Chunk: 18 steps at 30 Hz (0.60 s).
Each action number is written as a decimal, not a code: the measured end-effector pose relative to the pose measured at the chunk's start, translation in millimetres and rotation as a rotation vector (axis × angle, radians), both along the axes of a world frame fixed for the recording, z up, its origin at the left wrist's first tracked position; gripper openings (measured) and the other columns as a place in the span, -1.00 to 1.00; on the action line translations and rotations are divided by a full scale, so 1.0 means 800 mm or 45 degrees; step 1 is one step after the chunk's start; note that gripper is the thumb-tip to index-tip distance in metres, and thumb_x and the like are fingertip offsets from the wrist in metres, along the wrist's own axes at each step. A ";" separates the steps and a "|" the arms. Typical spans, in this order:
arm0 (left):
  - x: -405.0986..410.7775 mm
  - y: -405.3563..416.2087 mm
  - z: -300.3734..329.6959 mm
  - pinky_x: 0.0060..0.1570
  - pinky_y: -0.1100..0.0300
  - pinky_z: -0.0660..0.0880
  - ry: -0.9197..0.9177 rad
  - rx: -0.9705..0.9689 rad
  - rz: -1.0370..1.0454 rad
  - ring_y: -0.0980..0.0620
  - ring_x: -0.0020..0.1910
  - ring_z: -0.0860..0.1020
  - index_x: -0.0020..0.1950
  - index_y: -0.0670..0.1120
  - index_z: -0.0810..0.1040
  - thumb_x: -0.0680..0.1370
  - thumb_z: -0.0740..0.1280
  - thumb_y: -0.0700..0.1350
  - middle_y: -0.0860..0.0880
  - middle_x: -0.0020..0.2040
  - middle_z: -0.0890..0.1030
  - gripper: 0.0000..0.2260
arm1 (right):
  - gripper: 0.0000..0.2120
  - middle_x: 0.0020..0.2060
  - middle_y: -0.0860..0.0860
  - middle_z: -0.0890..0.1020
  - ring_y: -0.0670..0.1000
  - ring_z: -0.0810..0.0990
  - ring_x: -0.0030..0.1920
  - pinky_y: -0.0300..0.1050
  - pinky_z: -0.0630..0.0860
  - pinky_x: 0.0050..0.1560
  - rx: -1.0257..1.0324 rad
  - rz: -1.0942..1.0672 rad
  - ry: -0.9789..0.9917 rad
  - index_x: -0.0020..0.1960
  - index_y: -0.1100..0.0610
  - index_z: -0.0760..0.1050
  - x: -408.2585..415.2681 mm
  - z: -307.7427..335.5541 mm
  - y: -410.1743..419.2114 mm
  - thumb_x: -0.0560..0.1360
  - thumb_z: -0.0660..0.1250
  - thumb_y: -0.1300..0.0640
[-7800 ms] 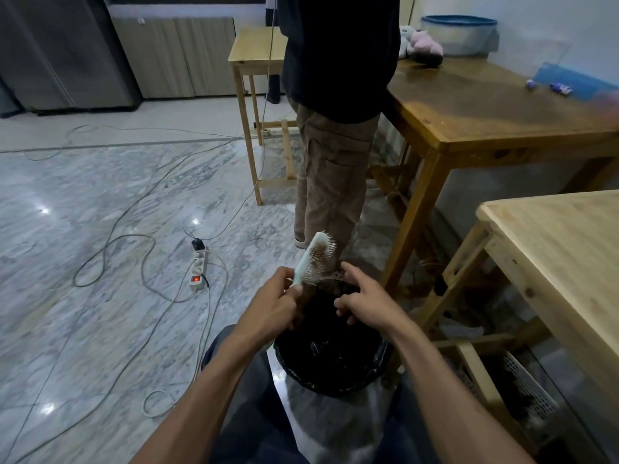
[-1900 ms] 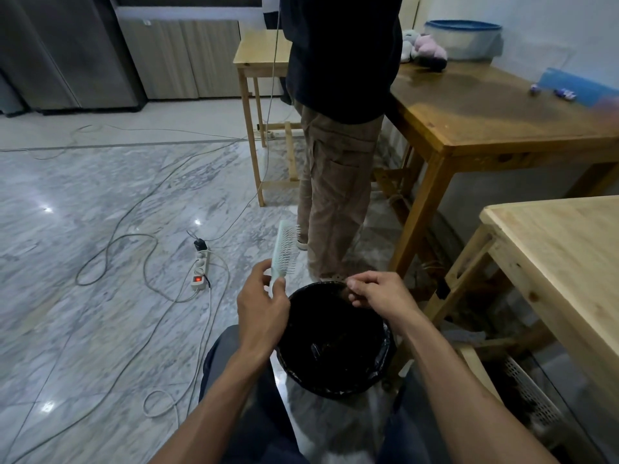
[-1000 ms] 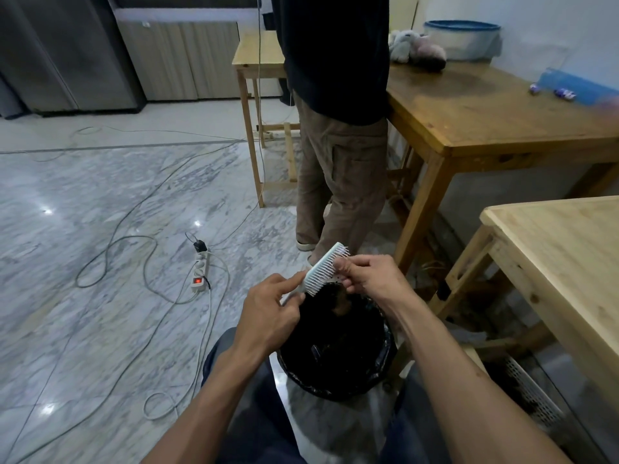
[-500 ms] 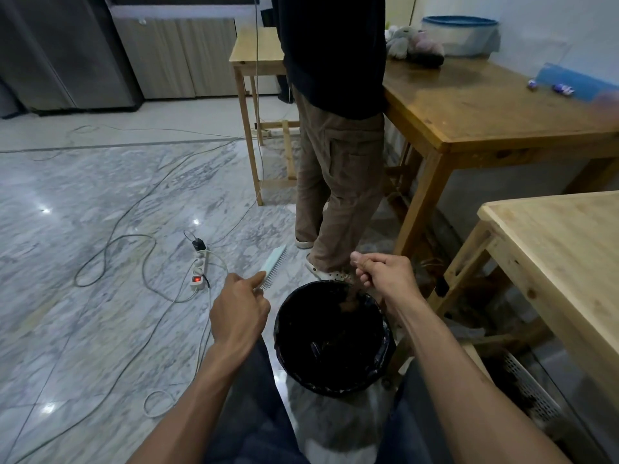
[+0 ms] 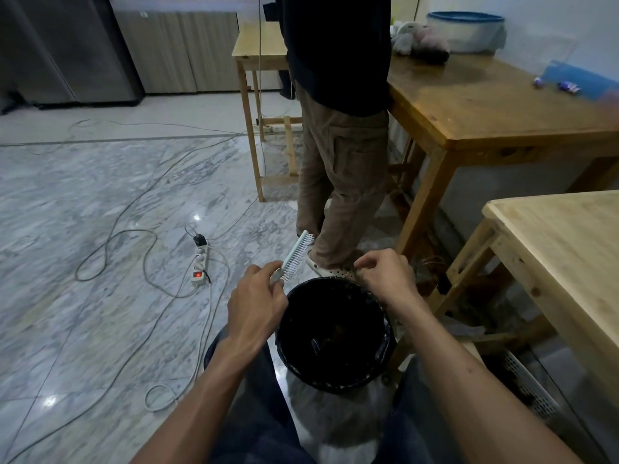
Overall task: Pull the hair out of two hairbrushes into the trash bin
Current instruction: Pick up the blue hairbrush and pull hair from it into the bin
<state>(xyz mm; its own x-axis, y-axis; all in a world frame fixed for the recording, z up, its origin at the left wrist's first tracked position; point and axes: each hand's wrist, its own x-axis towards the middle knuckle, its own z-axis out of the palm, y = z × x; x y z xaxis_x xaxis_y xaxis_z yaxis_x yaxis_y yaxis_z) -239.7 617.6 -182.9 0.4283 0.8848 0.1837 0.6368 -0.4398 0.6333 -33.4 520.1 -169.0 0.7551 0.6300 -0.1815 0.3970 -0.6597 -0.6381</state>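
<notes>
Hair could drift past the bin (image 5: 335,380) onto the floor if my right hand (image 5: 385,276) lets go at the far rim instead of lower inside. Its fingers are pinched together; any strands are too fine to see. My left hand (image 5: 258,306) grips the brush (image 5: 296,256) by its handle, just beside the bin.

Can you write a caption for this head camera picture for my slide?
Left hand grips a pale green plastic hairbrush beside a black round trash bin; right hand hovers over its rim.
</notes>
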 end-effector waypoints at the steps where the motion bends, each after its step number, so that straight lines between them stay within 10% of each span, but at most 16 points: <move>1: 0.001 -0.002 0.000 -0.09 0.01 0.49 -0.011 -0.003 -0.012 -0.11 -0.03 0.58 0.31 0.04 0.61 0.58 0.33 -0.11 -0.04 0.02 0.59 -0.69 | -0.91 -0.07 -0.03 0.76 0.02 0.71 0.02 0.06 0.67 0.09 -0.031 0.030 -0.032 -0.04 -0.04 0.73 -0.002 0.003 -0.001 0.54 0.44 0.02; 6: 0.007 -0.010 0.002 -0.18 0.11 0.43 -0.089 0.016 -0.168 0.03 -0.14 0.53 0.25 0.04 0.67 0.57 0.40 -0.10 0.04 -0.06 0.57 -0.74 | -0.57 0.01 -0.02 0.69 0.02 0.67 0.11 0.00 0.60 0.18 0.145 0.063 0.388 0.18 0.01 0.62 -0.013 0.010 0.005 0.57 0.28 -0.30; 10: 0.010 -0.014 0.003 -0.28 0.11 0.46 -0.136 0.148 -0.266 0.03 -0.23 0.53 0.16 0.04 0.73 0.52 0.47 -0.16 0.08 -0.10 0.56 -0.76 | -0.67 -0.06 0.10 0.73 -0.01 0.76 -0.13 -0.13 0.71 -0.04 0.484 0.042 0.968 0.05 0.21 0.64 -0.021 0.002 0.013 0.55 0.44 -0.08; 18: 0.013 -0.019 -0.003 -0.24 0.11 0.41 -0.052 0.100 -0.201 -0.06 -0.21 0.57 0.17 0.03 0.72 0.52 0.43 -0.16 0.00 -0.15 0.60 -0.75 | -0.73 -0.36 0.07 0.67 -0.08 0.54 -0.44 -0.24 0.52 -0.37 0.393 -0.052 0.695 -0.32 0.16 0.64 -0.024 -0.001 0.022 0.55 0.47 0.15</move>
